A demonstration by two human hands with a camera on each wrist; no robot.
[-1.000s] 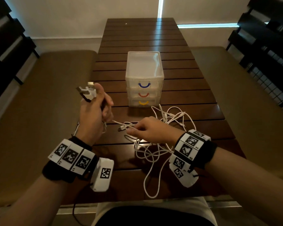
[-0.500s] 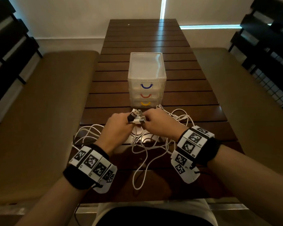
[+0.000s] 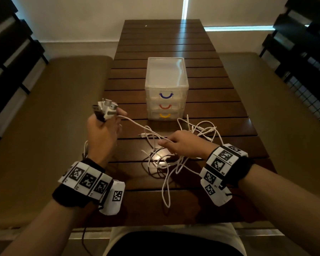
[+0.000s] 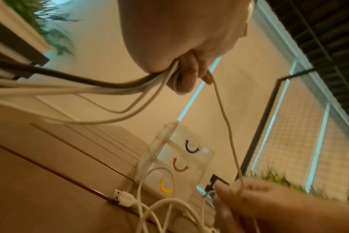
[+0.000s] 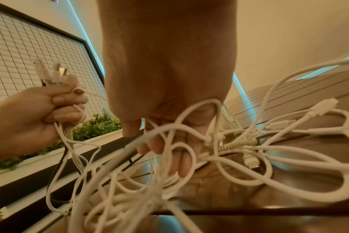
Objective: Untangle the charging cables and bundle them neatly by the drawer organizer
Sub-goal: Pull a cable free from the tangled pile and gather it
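A clear three-drawer organizer (image 3: 166,85) with blue, red and yellow handles stands mid-table, also in the left wrist view (image 4: 175,159). My left hand (image 3: 104,126) is raised left of it and grips a bunch of USB plugs (image 3: 106,108) with their cables (image 4: 110,89) trailing down. One white cable (image 3: 137,125) runs taut from that fist to my right hand (image 3: 175,145), which pinches it above the tangle of white cables (image 3: 166,159) lying on the table before the organizer. The right wrist view shows loops (image 5: 169,173) around those fingers.
The dark slatted wooden table (image 3: 220,100) has padded benches on both sides (image 3: 44,126). A loose USB plug (image 4: 121,196) lies by the organizer's yellow drawer. Loops of cable hang near the table's front edge (image 3: 165,196).
Half a second ago both hands met at the plugs in front of the organizer. Now the left has lifted up and leftward with the plugs, and the right has slid back along one cable.
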